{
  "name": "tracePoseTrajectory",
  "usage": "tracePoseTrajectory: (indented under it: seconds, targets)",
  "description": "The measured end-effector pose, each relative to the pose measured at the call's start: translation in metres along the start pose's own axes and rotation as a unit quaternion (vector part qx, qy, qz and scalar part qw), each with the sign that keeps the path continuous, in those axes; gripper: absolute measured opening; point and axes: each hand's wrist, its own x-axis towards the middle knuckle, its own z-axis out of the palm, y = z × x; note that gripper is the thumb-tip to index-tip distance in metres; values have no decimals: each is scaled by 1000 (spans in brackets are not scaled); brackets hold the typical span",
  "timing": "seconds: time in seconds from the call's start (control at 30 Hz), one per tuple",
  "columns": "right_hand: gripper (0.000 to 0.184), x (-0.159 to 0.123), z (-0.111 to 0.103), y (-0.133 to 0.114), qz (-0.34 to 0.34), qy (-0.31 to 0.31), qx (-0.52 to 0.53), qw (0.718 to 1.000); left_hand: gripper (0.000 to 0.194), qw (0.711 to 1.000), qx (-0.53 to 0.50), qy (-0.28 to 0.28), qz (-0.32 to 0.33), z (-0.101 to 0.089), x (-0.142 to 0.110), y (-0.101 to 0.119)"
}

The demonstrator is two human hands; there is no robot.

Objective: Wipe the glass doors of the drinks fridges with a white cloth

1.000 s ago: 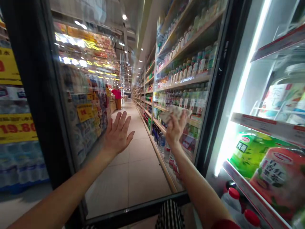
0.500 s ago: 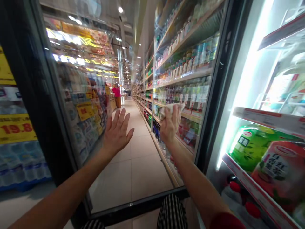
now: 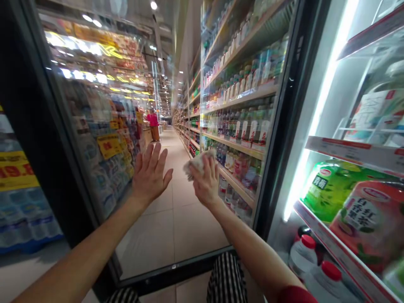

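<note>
While your left hand [image 3: 151, 172] is spread, palm toward the glass [image 3: 172, 235], your right hand [image 3: 206, 181] presses a cloth [image 3: 199, 165] under its fingers, just beside it in the head view. Lit shelves [image 3: 356, 151] hold green and pink pouches on your right.

Cloth [image 3: 198, 162] now lower, farther left

Dark red sleeve [image 3: 298, 294] on the right arm, black-and-white striped trousers [image 3: 226, 280], bare left hand [image 3: 150, 174], bare right hand [image 3: 205, 181]
</note>
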Motion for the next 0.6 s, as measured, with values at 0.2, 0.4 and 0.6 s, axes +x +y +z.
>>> tracePoseTrajectory:
  seconds: [0.2, 0.4, 0.6]
  targets:
    - [44, -14, -10, 36, 139, 101, -54, 984, 70, 1000, -1, 3, -5, 2, -21, 10]
    - [48, -21, -2, -5, -1, -11, -12, 1000, 64, 998, -47, -27, 27, 8, -45, 34]
    - [46, -37, -14, 49, 186, 111, -71, 974, 65, 998, -46, -36, 9, 10, -52, 40]
